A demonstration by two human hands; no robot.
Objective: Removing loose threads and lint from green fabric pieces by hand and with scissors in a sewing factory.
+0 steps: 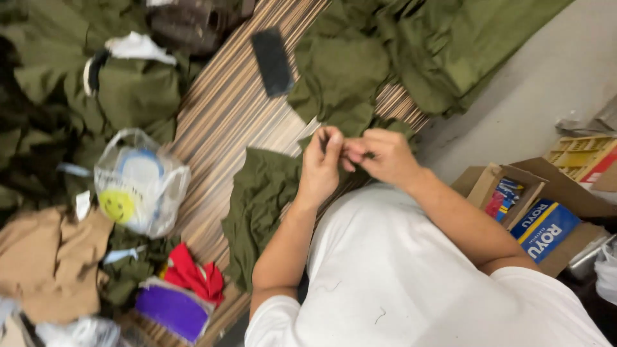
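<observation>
Close together over the table edge, the left hand and the right hand meet fingertip to fingertip, each curled shut in a pinch. Between the pinches sits something dark and very small, perhaps a thread or a bit of trim; it is too small to tell. Directly beneath the hands lies the olive-green cloth piece, draped over the striped wooden tabletop and hanging toward the person's white shirt.

Judging from this grip, fine work of this kind goes best with the wrists held low and near the cloth, the pinch kept at the very fingertips, and the fabric left flat so it does not drag.

Farther out, a black rectangular block lies on the bare stripes, a heap of olive-green garments fills the far side, and a clear plastic bag with a yellow smiley disc rests to the left. An open cardboard box stands on the floor at the right.
</observation>
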